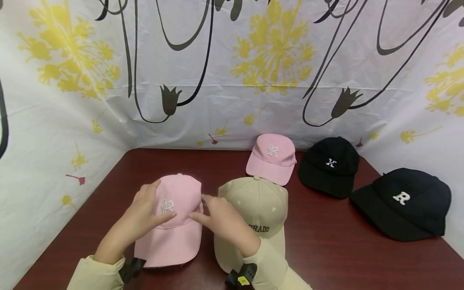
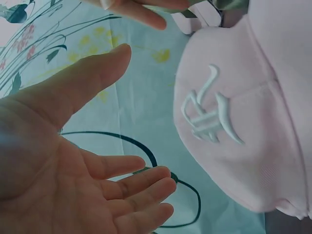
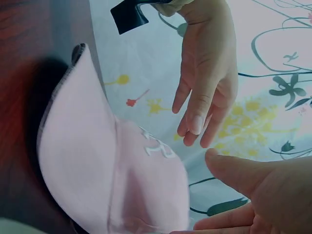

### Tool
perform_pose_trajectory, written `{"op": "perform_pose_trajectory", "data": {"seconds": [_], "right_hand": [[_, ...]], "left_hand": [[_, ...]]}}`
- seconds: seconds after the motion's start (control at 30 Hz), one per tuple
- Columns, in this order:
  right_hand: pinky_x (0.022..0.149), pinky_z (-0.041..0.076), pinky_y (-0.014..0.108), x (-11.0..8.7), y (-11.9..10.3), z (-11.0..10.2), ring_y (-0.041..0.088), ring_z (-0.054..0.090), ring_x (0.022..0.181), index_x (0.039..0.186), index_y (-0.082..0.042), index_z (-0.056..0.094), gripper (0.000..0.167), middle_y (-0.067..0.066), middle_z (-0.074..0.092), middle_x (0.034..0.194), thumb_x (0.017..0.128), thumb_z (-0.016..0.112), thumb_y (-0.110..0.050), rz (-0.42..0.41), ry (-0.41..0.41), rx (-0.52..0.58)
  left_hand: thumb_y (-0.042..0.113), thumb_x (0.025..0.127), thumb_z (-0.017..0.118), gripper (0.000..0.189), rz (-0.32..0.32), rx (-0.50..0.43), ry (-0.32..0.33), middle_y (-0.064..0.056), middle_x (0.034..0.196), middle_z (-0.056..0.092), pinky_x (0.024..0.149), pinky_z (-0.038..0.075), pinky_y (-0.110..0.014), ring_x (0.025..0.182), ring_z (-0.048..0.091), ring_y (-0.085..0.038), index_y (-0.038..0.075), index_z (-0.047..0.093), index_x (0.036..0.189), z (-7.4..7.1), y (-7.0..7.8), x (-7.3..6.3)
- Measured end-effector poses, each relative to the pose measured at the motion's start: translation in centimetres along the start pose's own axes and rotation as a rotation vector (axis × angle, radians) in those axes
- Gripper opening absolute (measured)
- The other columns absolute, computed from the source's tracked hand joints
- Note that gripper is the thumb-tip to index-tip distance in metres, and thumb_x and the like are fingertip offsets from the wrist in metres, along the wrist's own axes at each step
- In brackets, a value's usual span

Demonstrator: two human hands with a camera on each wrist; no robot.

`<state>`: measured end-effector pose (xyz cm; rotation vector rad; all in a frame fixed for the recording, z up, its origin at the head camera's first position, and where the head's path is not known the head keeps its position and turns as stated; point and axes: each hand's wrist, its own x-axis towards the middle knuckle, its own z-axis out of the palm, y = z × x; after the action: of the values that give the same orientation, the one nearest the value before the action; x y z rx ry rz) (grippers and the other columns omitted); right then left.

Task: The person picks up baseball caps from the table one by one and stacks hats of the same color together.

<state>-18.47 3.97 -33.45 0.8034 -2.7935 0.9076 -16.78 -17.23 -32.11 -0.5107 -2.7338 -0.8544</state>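
Note:
A pink baseball cap (image 1: 174, 245) with a white embroidered R lies on the table, brim towards me. Above its left side hovers my left hand (image 1: 139, 213), fingers extended and thumb spread; in the left wrist view a gap separates this hand (image 2: 112, 170) from the cap (image 2: 229, 126). My right hand (image 1: 224, 219) is over the gap between this cap and a beige cap (image 1: 257, 205), partly covering the beige cap's lettering. In the right wrist view its fingers (image 3: 229, 217) reach close to the pink crown (image 3: 146, 190); contact cannot be told. Neither hand grips anything.
A smaller pink cap (image 1: 273, 155) stands at the back of the dark red table (image 1: 315, 241). To its right are a black cap (image 1: 330, 165) and, nearer, another black cap (image 1: 406, 205) with a white R. Patterned white cloth (image 1: 224, 68) hangs behind and at the sides.

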Motion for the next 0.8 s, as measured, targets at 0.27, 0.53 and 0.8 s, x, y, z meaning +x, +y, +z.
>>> {"op": "perform_pose_trajectory", "data": {"seconds": [0.27,0.53,0.8], "right_hand": [[0.078,0.048,0.032,0.0,0.0,-2.7,0.019,0.062,0.09,0.127,0.006,0.049,0.063,0.013,0.065,0.099,0.086,0.062,-0.039,0.069,-0.005,0.061],[0.086,0.045,0.036,0.3,0.2,-6.1,0.021,0.061,0.099,0.131,0.005,0.045,0.066,0.015,0.063,0.11,0.086,0.061,-0.04,0.079,0.02,0.069],[0.085,0.046,0.035,0.2,1.7,-9.2,0.021,0.061,0.098,0.13,0.006,0.045,0.066,0.016,0.062,0.111,0.085,0.063,-0.039,0.093,0.046,0.012]], "left_hand": [[0.022,0.073,0.077,0.086,0.058,0.0,-0.035,-0.033,0.117,0.04,0.089,0.035,-0.056,0.109,0.038,-0.047,-0.018,0.028,0.13,-0.1,1.2,2.1],[0.025,0.077,0.074,0.087,0.036,-0.035,-0.132,-0.033,0.131,0.031,0.096,0.029,-0.056,0.122,0.029,-0.045,-0.014,0.023,0.136,-0.5,2.8,4.7],[0.027,0.079,0.071,0.088,0.028,-0.057,-0.213,-0.031,0.137,0.025,0.1,0.025,-0.055,0.127,0.023,-0.043,-0.012,0.019,0.139,-0.2,3.9,7.1]]}}
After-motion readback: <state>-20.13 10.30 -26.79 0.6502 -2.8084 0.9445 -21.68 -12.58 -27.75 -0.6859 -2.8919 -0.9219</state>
